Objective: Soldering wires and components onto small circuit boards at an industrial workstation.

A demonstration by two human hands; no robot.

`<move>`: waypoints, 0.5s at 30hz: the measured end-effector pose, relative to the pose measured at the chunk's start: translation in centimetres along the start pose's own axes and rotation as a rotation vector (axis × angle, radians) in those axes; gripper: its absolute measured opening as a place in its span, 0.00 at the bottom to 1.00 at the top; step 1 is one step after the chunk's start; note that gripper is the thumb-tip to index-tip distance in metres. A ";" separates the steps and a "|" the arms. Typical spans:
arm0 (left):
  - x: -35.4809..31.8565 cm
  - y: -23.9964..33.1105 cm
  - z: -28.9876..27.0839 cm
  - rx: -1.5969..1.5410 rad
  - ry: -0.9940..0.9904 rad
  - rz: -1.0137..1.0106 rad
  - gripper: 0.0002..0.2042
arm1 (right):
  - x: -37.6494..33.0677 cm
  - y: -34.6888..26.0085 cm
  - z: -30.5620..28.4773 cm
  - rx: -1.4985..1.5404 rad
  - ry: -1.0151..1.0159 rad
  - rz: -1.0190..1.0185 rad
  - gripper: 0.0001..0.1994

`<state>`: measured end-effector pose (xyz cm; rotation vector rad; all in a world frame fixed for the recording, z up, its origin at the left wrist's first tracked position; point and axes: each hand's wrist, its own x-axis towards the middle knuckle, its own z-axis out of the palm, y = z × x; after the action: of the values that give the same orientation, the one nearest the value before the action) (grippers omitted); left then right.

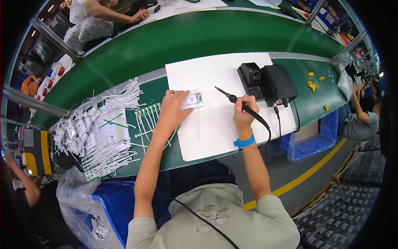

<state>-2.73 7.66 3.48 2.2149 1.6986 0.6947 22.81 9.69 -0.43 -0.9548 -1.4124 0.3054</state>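
My left hand [172,108] rests on a small white part with a green circuit board [193,99], pressing it down on a white sheet [215,124] spread over the green bench. My right hand [244,113] grips a black soldering iron [236,101] like a pen; its metal tip points up and left, a little to the right of the small part and not touching it. A blue strap [244,142] circles my right wrist, and the iron's cord runs off to the right.
A black soldering station [269,83] stands on the sheet's far right corner. White cabled parts [99,133] lie heaped at my left, with a row of them [147,118] beside the sheet. A green conveyor belt [199,35] runs behind. Other people work across and at the right. A blue bin [309,139] sits below the bench.
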 end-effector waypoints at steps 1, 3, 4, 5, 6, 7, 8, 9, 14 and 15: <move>0.1 0.2 0.0 0.005 0.035 0.018 0.27 | 0.2 -0.2 0.2 0.016 0.045 0.014 0.07; 0.3 0.7 0.2 0.004 0.137 -0.104 0.26 | 0.7 -0.9 0.4 0.074 0.109 -0.032 0.06; 0.6 1.1 0.4 0.005 0.182 -0.079 0.26 | 1.0 -1.3 0.6 0.051 0.093 0.004 0.06; 0.7 1.5 0.9 0.021 0.264 -0.153 0.26 | 1.1 -1.9 0.8 0.055 0.103 -0.001 0.05; 0.8 1.9 1.3 0.032 0.341 -0.224 0.26 | 1.3 -2.5 1.1 0.075 0.123 -0.040 0.05; 0.9 2.1 1.7 0.038 0.288 -0.271 0.29 | 1.6 -3.0 1.5 0.051 0.106 -0.031 0.05; 0.6 2.2 2.0 0.046 0.311 -0.270 0.29 | 1.7 -3.6 1.8 0.045 0.087 -0.003 0.05; 0.4 2.3 2.3 0.039 0.269 -0.280 0.31 | 1.9 -4.1 2.2 0.047 0.022 0.032 0.05; -1.6 1.8 2.8 0.060 0.216 -0.323 0.36 | 2.5 -5.1 4.1 0.043 -0.140 0.081 0.06; -2.0 1.8 2.9 0.069 0.242 -0.311 0.36 | 2.4 -5.1 4.4 0.025 -0.156 0.107 0.06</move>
<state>-0.09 5.45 1.44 1.9054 2.1532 0.8608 17.45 9.93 4.34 -1.0054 -1.4982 0.4853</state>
